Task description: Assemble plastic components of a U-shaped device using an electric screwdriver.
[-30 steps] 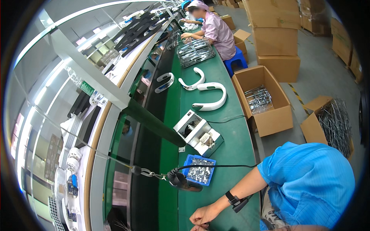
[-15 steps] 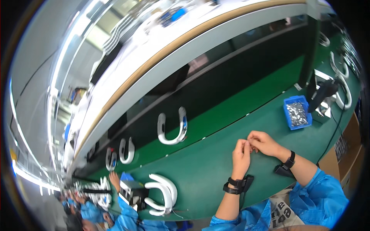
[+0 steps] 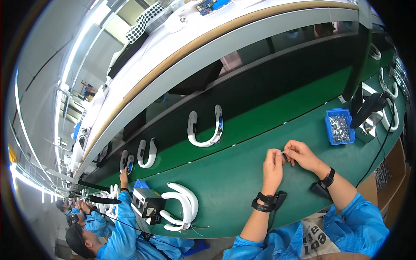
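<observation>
Above the green table (image 3: 234, 186), my left hand (image 3: 272, 168) and my right hand (image 3: 302, 156) meet fingertip to fingertip. Pinched between them is a small silvery metal piece (image 3: 283, 152), too small to name more exactly. Both hands are closed, and the fingers partly cover the piece. A blue bin (image 3: 340, 142) of small metal parts (image 3: 339, 128) stands to the right of my right hand. Beyond my hands, to the left, a white U-shaped housing (image 3: 203, 141) with an exposed inner side lies on the bright green strip.
More white U-shaped housings (image 3: 193, 203) lie at left beside a black box-shaped device (image 3: 149, 206). A co-worker's hand (image 3: 124, 177) touches another housing farther left. A machine with a black upper part (image 3: 368, 108) and a cable stands right of the bin. A shelf edge (image 3: 225, 32) spans the far side.
My fingertips have moved slightly apart, and the metal piece now shows between them. The view has shifted a little. The co-worker's hand has reached farther out to a housing on the strip.
</observation>
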`<state>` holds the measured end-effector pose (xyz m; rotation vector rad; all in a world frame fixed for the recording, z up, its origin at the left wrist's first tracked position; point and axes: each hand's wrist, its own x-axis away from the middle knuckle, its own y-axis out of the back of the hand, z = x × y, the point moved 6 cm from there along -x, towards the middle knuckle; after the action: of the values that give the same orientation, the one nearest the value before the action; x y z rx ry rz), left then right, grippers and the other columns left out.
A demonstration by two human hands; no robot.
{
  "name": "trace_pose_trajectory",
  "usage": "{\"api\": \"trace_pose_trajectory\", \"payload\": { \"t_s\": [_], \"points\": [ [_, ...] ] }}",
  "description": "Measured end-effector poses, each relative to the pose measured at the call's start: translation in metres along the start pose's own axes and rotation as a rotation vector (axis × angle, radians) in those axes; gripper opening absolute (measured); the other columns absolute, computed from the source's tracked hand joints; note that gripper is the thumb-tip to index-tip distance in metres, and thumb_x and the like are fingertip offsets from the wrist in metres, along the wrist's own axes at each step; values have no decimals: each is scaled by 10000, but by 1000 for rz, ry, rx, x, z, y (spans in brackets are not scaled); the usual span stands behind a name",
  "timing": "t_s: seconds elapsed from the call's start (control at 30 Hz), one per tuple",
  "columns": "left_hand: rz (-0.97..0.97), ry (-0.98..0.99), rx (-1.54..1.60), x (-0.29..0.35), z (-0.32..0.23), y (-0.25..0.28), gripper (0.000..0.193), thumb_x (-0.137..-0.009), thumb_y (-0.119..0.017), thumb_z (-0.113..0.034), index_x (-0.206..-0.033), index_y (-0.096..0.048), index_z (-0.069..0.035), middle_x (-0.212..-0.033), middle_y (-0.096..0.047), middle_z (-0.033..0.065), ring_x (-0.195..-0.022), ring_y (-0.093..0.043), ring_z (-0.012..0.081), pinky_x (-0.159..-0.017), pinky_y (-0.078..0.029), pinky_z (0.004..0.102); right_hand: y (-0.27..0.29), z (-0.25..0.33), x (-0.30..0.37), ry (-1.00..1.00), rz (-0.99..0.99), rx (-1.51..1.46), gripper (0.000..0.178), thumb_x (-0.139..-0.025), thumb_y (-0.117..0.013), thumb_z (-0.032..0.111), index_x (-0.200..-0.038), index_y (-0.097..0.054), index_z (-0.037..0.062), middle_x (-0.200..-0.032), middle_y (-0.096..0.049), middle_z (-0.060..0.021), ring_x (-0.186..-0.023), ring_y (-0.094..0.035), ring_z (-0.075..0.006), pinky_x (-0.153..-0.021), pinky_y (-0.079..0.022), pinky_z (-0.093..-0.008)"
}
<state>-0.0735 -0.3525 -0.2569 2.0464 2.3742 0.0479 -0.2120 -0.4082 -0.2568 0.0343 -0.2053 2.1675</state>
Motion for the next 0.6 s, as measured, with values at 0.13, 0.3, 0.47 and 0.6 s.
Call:
{"api": "trace_pose_trajectory", "payload": {
  "t_s": [0.13,0.3,0.47,0.6],
  "points": [
    [-528,-87,190,-13,1,82,343,-1104,-588,-247,-1311,-567,26,-1146,-671,104,-1097,-643,202,-1028,-503,372,2,-2,-2,-10,-19,-47,99,-1070,-585,118,-1023,-587,31,-831,-607,-19,-732,-593,-95,-593,-516,-260],
    [-836,221,715,-55,44,232,771,-1065,-564,-322,-1650,-196,21,-1645,-349,253,-1515,-405,331,-1270,-310,464,-3,-1,-5,-17,29,25,94,-1062,-595,117,-1016,-593,35,-821,-603,-15,-729,-587,-91,-591,-506,-253],
    [-688,553,1202,-109,23,244,969,-980,-612,-350,-1644,-45,70,-1600,-345,277,-1484,-394,406,-1229,-286,575,11,1,4,-42,5,-38,88,-1055,-601,106,-1003,-604,35,-813,-604,-13,-722,-584,-91,-597,-503,-255],
    [-783,518,1131,-127,15,237,570,-928,-672,-374,-1247,-430,31,-1115,-439,89,-1041,-486,245,-1171,-361,549,-5,21,-3,-40,45,-51,94,-1055,-600,106,-996,-606,32,-809,-605,-15,-722,-586,-94,-596,-506,-258]
  ]
}}
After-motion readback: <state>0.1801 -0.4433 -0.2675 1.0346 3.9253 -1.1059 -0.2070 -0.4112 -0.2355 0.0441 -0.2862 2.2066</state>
